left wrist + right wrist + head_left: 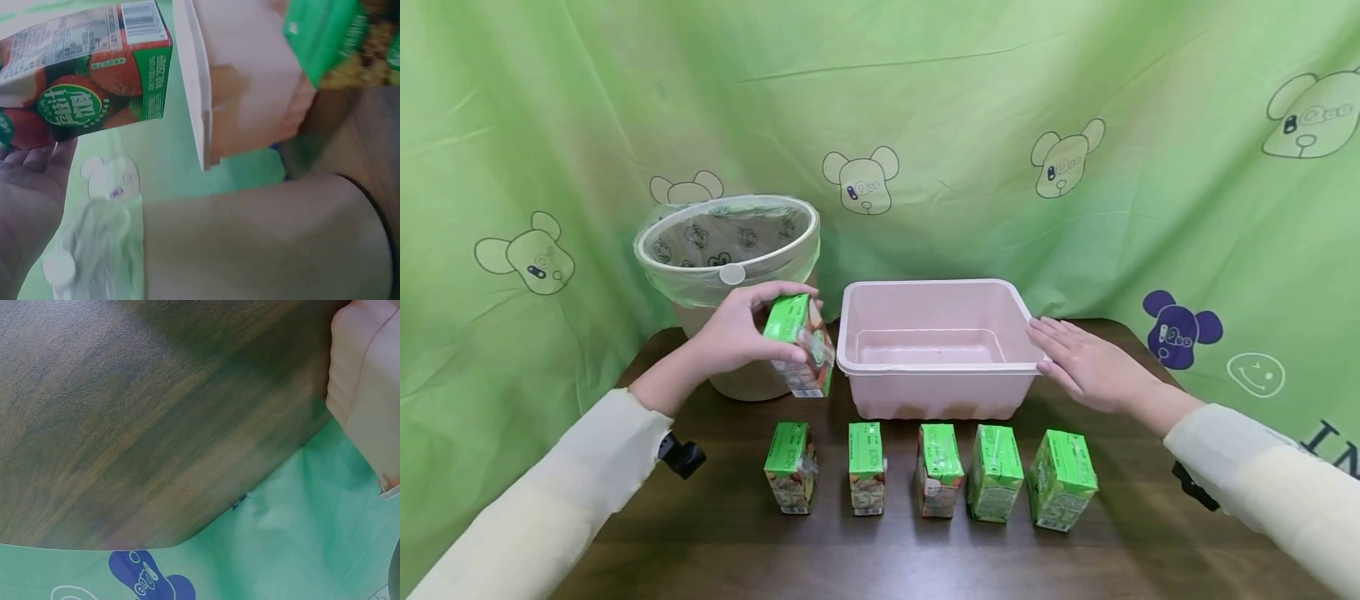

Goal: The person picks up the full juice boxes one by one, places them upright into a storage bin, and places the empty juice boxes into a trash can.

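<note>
My left hand (735, 332) grips a green-topped juice box (802, 346) between thumb and fingers, holding it in the air left of the pink plastic basin (943, 392). Strawberries and a barcode show on this juice box (94, 69) in the left wrist view. With fingers straight, my right hand (1086, 364) touches the basin's right rim. In front of the basin, several more juice boxes stand upright in a row, from the leftmost box (792, 468) to the rightmost box (1063, 481). The basin's visible floor is bare.
Behind my left hand stands a tall round bin (752, 379) with a clear patterned liner over its rim. The dark wooden table (880, 558) carries everything. A green curtain (955, 100) with bear drawings hangs behind.
</note>
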Demonstrator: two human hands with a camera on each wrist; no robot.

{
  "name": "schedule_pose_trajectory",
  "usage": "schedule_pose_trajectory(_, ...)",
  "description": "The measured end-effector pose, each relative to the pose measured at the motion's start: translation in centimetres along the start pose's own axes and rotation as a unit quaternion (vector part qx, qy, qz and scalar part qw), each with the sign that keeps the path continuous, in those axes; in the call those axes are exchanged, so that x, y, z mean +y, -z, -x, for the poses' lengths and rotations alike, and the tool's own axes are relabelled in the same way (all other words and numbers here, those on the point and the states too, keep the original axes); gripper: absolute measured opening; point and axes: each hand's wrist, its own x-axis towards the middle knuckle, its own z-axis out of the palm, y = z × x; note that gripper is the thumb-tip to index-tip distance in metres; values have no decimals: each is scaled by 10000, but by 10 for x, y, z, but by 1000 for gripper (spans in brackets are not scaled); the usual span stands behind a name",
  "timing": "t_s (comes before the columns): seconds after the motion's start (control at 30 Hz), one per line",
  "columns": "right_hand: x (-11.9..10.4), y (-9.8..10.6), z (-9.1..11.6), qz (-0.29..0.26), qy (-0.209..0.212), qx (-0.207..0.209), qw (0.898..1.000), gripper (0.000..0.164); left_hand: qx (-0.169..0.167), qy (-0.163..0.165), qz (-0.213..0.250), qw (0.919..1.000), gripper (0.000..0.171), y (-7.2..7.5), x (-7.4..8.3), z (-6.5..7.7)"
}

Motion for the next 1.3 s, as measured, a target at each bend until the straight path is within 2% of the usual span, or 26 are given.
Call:
schedule_pose_trajectory(0.17,0,-1,-1,-4,-20,4,10000,51,132,58,-72,9999,67,-13,8,-26)
schedule_pose_trajectory(0.33,-1,-1,-2,14,-32,-49,10000,51,213,47,100,9997,64,-27,13,-52)
schedule_pose_trajectory(0.63,-5,-1,-5,-16,-43,-154,9999,50,-63,49,543,9985,62,-57,13,-89)
schedule_pose_trajectory(0.97,-4,2,-5,-36,-134,-250,9996,51,-317,2,594,9977,62,-96,13,-129)
schedule_pose_trajectory(1.1,-4,0,-2,-22,-181,-314,9993,51,-475,201,510,9974,63,-111,9,-141)
schedule_pose_trajectory(1.3,-6,0,-3,-23,-212,-295,9993,50,-727,444,66,9963,68,-127,2,-154)
